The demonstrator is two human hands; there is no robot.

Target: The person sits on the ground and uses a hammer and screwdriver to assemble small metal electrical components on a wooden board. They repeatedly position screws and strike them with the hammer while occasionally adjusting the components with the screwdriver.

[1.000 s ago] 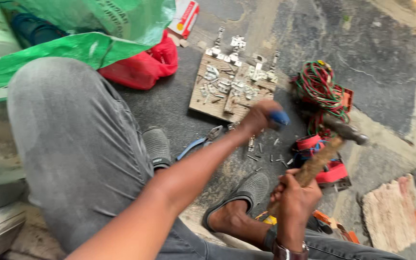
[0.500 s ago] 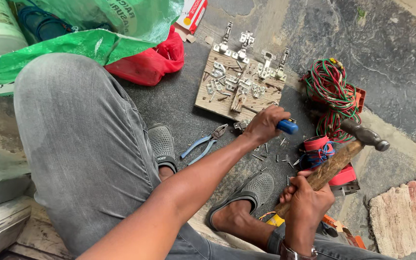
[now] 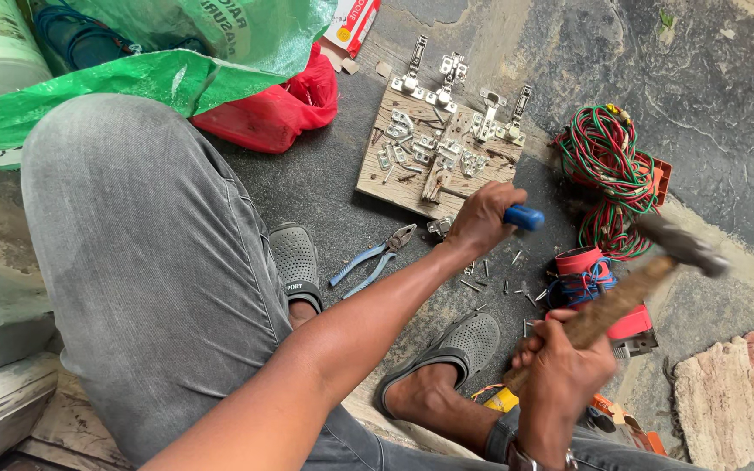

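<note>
while the hammer (image 3: 647, 279) is raised: risk is judged below
left hand (image 3: 480, 220): fingers wrapped on blue-handled tool (image 3: 524, 217), could be struck
right hand (image 3: 560, 375): fingers clenched on handle, slipping possible

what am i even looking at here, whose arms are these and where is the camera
The camera sits on a person's head and looks down, so the arms belong to that person, who sits low on a dark stone floor with one grey-trousered knee raised. There is only this one view. The left hand closes its grip on a blue-handled tool just below a wooden board covered with metal cabinet hinges. The right hand holds a hammer by its wooden handle, head raised. Loose nails and blue-handled pliers lie on the floor, with a coil of red and green wire to the right and green and red bags at the top.
</note>
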